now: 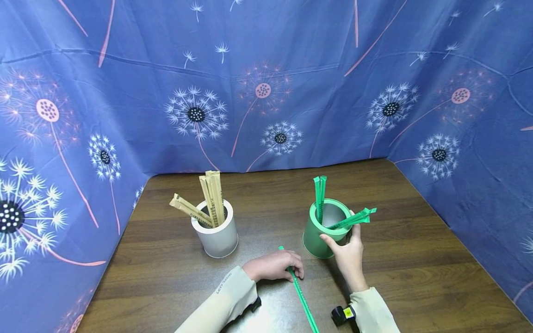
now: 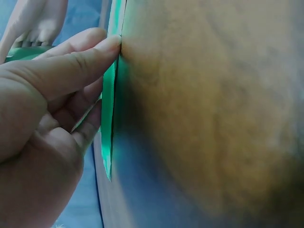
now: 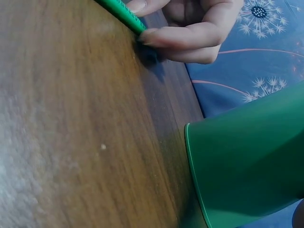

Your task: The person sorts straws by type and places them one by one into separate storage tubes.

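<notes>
A long green wrapped straw lies along the table in the head view. My left hand pinches it near its far end; in the left wrist view the thumb and fingers close on the green wrapper. To its right stands a green cup, upright, with several green wrapped straws leaning in it. My right hand grips this cup from the near right side, thumb by the rim. In the right wrist view the cup's side shows, while most of the right hand is out of frame.
A white cup with several tan wrapped straws stands on the left of the brown wooden table. Blue dandelion-patterned cloth hangs along the back and both sides.
</notes>
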`<state>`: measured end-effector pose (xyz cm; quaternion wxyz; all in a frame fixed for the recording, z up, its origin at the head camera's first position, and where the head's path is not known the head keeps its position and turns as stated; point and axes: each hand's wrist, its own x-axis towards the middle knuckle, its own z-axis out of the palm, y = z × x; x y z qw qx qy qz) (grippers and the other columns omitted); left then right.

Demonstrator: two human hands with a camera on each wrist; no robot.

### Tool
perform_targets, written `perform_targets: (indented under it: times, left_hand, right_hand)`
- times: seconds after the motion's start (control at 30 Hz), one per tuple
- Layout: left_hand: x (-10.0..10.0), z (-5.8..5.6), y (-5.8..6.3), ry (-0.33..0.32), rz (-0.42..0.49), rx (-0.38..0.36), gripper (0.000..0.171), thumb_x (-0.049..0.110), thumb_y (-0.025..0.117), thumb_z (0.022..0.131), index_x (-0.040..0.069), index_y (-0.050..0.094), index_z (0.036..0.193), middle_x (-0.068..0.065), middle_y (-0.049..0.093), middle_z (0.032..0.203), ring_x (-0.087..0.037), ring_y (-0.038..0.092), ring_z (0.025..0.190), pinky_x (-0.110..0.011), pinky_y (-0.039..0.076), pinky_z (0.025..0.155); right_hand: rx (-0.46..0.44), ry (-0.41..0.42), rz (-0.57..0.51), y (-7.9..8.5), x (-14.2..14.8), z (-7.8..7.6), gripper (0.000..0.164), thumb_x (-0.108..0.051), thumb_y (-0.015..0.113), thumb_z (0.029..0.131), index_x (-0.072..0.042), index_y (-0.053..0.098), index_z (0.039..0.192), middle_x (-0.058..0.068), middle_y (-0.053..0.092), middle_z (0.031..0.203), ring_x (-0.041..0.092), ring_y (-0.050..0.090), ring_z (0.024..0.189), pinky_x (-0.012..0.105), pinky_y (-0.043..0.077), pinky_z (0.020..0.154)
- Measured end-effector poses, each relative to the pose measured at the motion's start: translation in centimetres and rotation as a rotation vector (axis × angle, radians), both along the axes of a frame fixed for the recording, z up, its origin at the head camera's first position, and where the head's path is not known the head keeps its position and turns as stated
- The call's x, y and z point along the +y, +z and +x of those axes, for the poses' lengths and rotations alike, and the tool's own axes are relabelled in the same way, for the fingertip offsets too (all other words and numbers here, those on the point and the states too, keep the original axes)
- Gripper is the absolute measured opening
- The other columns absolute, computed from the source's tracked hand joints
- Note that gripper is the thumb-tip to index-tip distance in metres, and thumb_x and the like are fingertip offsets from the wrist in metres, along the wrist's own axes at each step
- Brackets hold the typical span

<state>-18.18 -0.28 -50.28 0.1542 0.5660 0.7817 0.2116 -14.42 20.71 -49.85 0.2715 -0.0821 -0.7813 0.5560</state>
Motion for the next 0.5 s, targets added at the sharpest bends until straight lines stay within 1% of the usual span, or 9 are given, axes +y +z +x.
perform_targets:
  times: [0.13,0.4,0.5]
  left_hand:
    - [0.07,0.08,0.09,-0.009,-0.005,0.045,0.017,0.011,0.077,0.076,0.015,0.071,0.093,0.005,0.065,0.088,0.001,0.053,0.086,-0.003,0.035,0.082]
    - [0.14,0.42,-0.02,-0.02,-0.062,0.142,0.012,0.016,0.076,0.078,0.02,0.071,0.089,0.009,0.06,0.086,0.002,0.05,0.086,-0.004,0.033,0.082]
    - [0.12,0.49,-0.09,-0.025,-0.067,0.157,0.011,0.017,0.075,0.077,0.02,0.071,0.087,0.01,0.059,0.085,0.002,0.05,0.087,-0.004,0.032,0.081]
  right_hand:
    - [0.006,0.002,-0.003,0.0,-0.02,0.01,0.092,-0.004,0.083,0.071,-0.014,0.033,0.148,0.017,0.049,0.142,-0.015,0.039,0.117,0.001,0.03,0.098]
    - [0.021,0.006,-0.02,-0.17,0.01,-0.05,0.093,-0.001,0.082,0.07,-0.011,0.033,0.147,0.017,0.049,0.141,-0.015,0.041,0.117,0.0,0.03,0.098]
    - [0.014,0.008,-0.016,-0.2,0.02,-0.06,0.093,-0.001,0.082,0.07,-0.012,0.032,0.148,0.016,0.048,0.142,-0.015,0.041,0.117,0.0,0.03,0.098]
